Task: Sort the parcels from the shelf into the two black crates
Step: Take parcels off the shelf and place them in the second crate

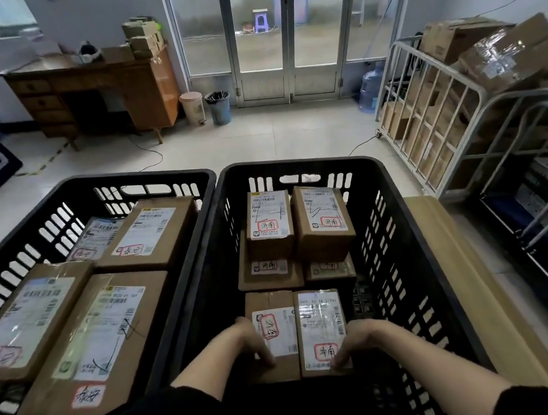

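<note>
Two black crates stand side by side in front of me. The left crate [172, 180] holds several flat brown parcels with white labels. The right crate [388, 193] holds several smaller boxes, two of them stacked at the far end. At its near end two small parcels lie side by side. My left hand [253, 342] grips the left parcel [272, 302] on its left side. My right hand [349, 343] grips the right parcel [319, 319] at its near right corner. Both forearms reach down into the right crate.
A metal cage trolley [444, 117] with cardboard boxes stands at the right, and a grey rack [542, 209] is nearer. A wooden desk [95, 87], two bins and a water jug line the far wall by glass doors. A tan board [463, 270] lies beside the right crate.
</note>
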